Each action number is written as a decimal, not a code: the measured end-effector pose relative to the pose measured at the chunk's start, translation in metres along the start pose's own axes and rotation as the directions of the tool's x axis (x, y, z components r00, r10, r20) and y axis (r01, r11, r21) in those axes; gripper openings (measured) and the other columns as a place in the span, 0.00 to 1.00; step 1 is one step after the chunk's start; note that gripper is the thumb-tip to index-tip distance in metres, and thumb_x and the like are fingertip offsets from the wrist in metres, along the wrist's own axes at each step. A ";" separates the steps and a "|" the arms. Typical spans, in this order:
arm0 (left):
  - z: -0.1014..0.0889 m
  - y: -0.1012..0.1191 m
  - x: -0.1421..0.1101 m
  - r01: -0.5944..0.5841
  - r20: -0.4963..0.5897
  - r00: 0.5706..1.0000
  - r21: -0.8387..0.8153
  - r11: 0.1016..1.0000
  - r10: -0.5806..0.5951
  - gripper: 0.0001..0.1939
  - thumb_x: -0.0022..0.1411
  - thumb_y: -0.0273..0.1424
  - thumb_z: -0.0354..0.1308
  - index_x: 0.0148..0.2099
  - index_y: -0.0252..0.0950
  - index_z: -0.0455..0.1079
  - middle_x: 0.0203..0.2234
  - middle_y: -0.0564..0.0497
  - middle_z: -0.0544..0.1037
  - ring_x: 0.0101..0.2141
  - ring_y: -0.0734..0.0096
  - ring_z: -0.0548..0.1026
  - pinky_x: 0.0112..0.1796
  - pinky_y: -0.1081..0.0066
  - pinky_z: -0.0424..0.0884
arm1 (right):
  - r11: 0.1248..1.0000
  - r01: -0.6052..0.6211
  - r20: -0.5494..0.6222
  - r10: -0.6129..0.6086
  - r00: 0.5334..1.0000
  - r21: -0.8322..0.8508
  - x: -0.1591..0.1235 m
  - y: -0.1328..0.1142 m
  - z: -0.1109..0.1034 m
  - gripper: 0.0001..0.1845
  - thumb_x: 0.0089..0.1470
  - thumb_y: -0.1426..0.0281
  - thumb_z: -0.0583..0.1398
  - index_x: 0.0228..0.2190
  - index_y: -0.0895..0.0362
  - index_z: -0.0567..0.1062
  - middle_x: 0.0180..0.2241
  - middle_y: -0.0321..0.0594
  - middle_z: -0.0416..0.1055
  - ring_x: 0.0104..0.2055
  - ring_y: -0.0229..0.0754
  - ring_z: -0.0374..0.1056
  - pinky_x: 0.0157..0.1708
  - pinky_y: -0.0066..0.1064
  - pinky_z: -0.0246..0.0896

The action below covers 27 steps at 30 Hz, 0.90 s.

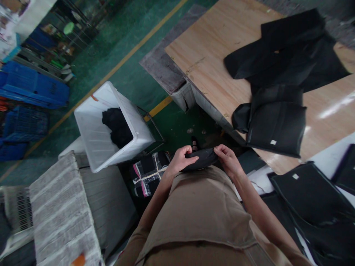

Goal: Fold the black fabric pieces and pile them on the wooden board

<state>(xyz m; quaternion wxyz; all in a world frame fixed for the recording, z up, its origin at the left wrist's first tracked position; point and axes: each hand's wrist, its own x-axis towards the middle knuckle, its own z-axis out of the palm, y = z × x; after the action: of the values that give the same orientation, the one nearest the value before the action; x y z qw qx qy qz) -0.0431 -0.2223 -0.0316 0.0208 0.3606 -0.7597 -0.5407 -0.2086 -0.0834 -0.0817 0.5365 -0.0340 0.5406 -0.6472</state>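
A small black fabric piece (203,158) is stretched between my two hands, just in front of the tan apron at my waist. My left hand (181,159) pinches its left end between thumb and fingers. At the right end, the fingertips of my right hand (226,157) are closed on its upper edge. The piece's lower side lies close against the apron, and its exact kind cannot be made out. Nearest on the right, folded black fabric pieces (277,125) with a small white label lie on the wooden table.
A white bin (95,151) holding black fabric stands at the left. Below it lies a taped black bundle (151,171). The wooden table (205,48) juts in at right, with more black pieces (313,199) beneath it. Blue crates (33,87) stand far left.
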 end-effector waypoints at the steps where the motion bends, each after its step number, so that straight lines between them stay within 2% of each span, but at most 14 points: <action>1: -0.001 0.000 0.000 0.007 -0.007 1.000 -0.001 1.000 -0.007 0.19 0.54 0.37 0.63 0.26 0.36 0.54 0.23 0.58 0.57 0.26 0.76 0.57 0.29 0.74 0.54 | 1.000 0.008 0.000 -0.008 1.000 -0.002 0.000 -0.001 0.000 0.18 0.40 0.59 0.72 0.21 0.55 0.70 0.22 0.32 0.64 0.26 0.36 0.57 0.27 0.27 0.52; 9: -0.006 0.005 -0.004 0.014 -0.014 1.000 -0.094 0.995 -0.016 0.15 0.54 0.39 0.64 0.31 0.35 0.63 0.25 0.57 0.65 0.27 0.75 0.62 0.29 0.75 0.56 | 1.000 0.015 -0.002 -0.015 1.000 -0.016 0.000 -0.005 -0.005 0.18 0.40 0.59 0.72 0.21 0.55 0.70 0.22 0.32 0.65 0.25 0.35 0.57 0.26 0.27 0.53; 14: -0.012 0.003 -0.006 0.027 0.007 1.000 -0.058 0.998 -0.027 0.17 0.55 0.42 0.64 0.29 0.35 0.65 0.24 0.57 0.65 0.27 0.74 0.63 0.29 0.75 0.57 | 0.998 0.035 0.018 -0.034 0.999 -0.047 -0.001 -0.003 -0.007 0.18 0.45 0.58 0.69 0.22 0.54 0.68 0.22 0.32 0.64 0.25 0.36 0.58 0.26 0.28 0.55; 17: -0.011 0.000 -0.007 0.027 -0.019 0.999 -0.064 0.998 -0.028 0.15 0.57 0.41 0.62 0.29 0.35 0.65 0.24 0.56 0.65 0.28 0.74 0.63 0.29 0.74 0.57 | 0.986 0.136 0.032 -0.133 0.991 -0.094 0.001 0.000 -0.009 0.16 0.47 0.59 0.69 0.25 0.54 0.69 0.28 0.34 0.68 0.29 0.38 0.63 0.30 0.29 0.59; 20: -0.006 0.000 -0.007 0.004 -0.032 0.999 -0.063 0.998 -0.006 0.13 0.58 0.38 0.61 0.30 0.34 0.66 0.25 0.56 0.67 0.29 0.74 0.64 0.30 0.74 0.59 | 0.944 0.281 0.119 -0.264 0.957 -0.170 0.004 0.001 -0.009 0.17 0.45 0.62 0.70 0.34 0.51 0.70 0.36 0.35 0.72 0.38 0.41 0.68 0.37 0.31 0.63; 23: -0.003 0.002 -0.006 -0.013 -0.044 0.999 -0.052 0.999 0.010 0.12 0.56 0.37 0.62 0.30 0.34 0.66 0.25 0.56 0.67 0.29 0.74 0.65 0.31 0.74 0.59 | 0.867 0.367 0.214 -0.309 0.927 -0.336 0.006 -0.001 -0.009 0.16 0.46 0.64 0.71 0.35 0.51 0.72 0.35 0.35 0.71 0.38 0.42 0.67 0.37 0.33 0.62; 25: -0.001 0.003 -0.006 -0.010 -0.063 0.998 -0.050 0.999 0.007 0.12 0.56 0.37 0.62 0.29 0.34 0.66 0.24 0.56 0.67 0.29 0.73 0.65 0.31 0.74 0.59 | 0.822 0.390 0.208 -0.332 0.920 -0.416 0.007 -0.001 -0.008 0.13 0.47 0.64 0.70 0.33 0.52 0.72 0.33 0.35 0.70 0.36 0.42 0.66 0.36 0.33 0.62; 27: -0.001 0.002 -0.006 -0.001 -0.084 0.996 -0.052 0.999 -0.004 0.13 0.56 0.37 0.62 0.29 0.34 0.66 0.24 0.56 0.67 0.29 0.73 0.65 0.31 0.74 0.59 | 0.814 0.404 0.175 -0.364 0.915 -0.418 0.007 -0.002 -0.007 0.12 0.49 0.64 0.69 0.33 0.52 0.72 0.33 0.35 0.69 0.35 0.42 0.67 0.36 0.33 0.62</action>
<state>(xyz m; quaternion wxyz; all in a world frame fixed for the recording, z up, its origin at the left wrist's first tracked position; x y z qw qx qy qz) -0.0393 -0.2193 -0.0273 0.0619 0.3830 -0.7435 -0.5447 -0.2171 -0.0837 -0.0872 0.3955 -0.2925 0.6322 -0.5986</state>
